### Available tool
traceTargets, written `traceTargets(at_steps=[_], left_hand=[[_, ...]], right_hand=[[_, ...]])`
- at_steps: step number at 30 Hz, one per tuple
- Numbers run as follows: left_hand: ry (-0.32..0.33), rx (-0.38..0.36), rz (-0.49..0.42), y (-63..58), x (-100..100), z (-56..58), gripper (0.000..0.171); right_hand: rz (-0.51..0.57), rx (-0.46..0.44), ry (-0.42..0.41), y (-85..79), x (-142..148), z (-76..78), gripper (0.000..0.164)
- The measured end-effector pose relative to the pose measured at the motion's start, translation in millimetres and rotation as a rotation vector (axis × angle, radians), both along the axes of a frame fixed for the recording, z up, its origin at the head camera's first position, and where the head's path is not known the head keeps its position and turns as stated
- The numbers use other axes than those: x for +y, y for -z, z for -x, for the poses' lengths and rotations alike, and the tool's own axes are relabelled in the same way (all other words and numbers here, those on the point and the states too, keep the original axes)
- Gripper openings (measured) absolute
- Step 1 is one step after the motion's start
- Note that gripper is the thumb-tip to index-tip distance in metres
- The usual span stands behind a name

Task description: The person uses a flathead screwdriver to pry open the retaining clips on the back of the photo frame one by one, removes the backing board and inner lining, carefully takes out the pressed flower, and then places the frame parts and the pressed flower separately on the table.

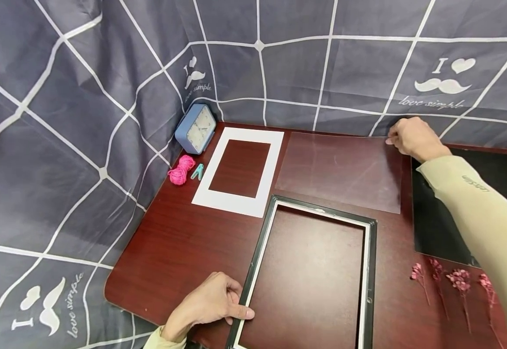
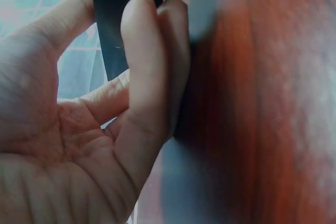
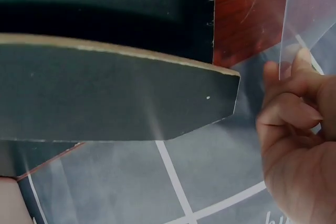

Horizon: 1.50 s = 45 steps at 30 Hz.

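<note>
My left hand (image 1: 211,300) grips the left side of a black picture frame (image 1: 255,261) with a pale inner edge, thumb over the top and fingers beneath. In the left wrist view the fingers (image 2: 144,56) curl along the dark side piece. At the back right, my right hand (image 1: 417,138) pinches the far right corner of a clear plastic sheet (image 1: 340,169). The right wrist view shows that sheet (image 3: 310,14) between thumb and fingertip. Beside the sheet lies a white mat (image 1: 229,201) with a rectangular cutout.
A black backing board (image 1: 432,218) lies at right under my forearm; its stand leg (image 3: 115,93) shows in the right wrist view. Several pink dried flowers (image 1: 458,278) lie nearer. At the left stand a blue clock (image 1: 195,128), pink yarn (image 1: 181,169) and a teal clothespin (image 1: 198,171).
</note>
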<state>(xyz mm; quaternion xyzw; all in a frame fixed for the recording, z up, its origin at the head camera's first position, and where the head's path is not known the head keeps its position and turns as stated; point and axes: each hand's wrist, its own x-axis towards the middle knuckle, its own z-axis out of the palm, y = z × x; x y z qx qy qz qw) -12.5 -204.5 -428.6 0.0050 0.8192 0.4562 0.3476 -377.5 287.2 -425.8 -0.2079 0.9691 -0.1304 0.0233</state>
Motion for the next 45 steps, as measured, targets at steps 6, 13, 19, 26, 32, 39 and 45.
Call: traceTargets(at_steps=[6, 13, 19, 26, 32, 39, 45], left_hand=[[0.005, 0.003, -0.031, -0.6, 6.0, 0.4, 0.041], [0.009, -0.01, -0.065, -1.4, 11.5, -0.8, 0.037], [0.002, -0.011, -0.076, -2.3, 19.3, -0.5, 0.037], [-0.011, 0.0, -0.059, -2.8, 28.1, 3.2, 0.031], [0.014, 0.044, 0.049, -4.9, 36.9, 8.2, 0.033], [0.028, 0.185, 0.19, -7.3, 47.0, 10.5, 0.035], [0.054, 0.244, 0.27, -8.5, 56.1, 16.1, 0.036]], right_hand=[[0.001, -0.028, 0.049, 0.4, 7.6, -2.8, 0.015], [0.006, -0.037, 0.109, -4.0, 14.6, -8.1, 0.022], [0.084, 0.04, 0.173, -23.2, 5.4, -32.0, 0.033], [0.21, -0.136, 0.202, -55.3, -17.4, -114.1, 0.039], [0.218, -0.252, 0.218, -56.9, -24.8, -202.2, 0.047], [0.207, -0.247, 0.253, -24.7, -37.6, -277.0, 0.039], [0.244, -0.331, 0.276, -6.0, -47.4, -298.0, 0.048]])
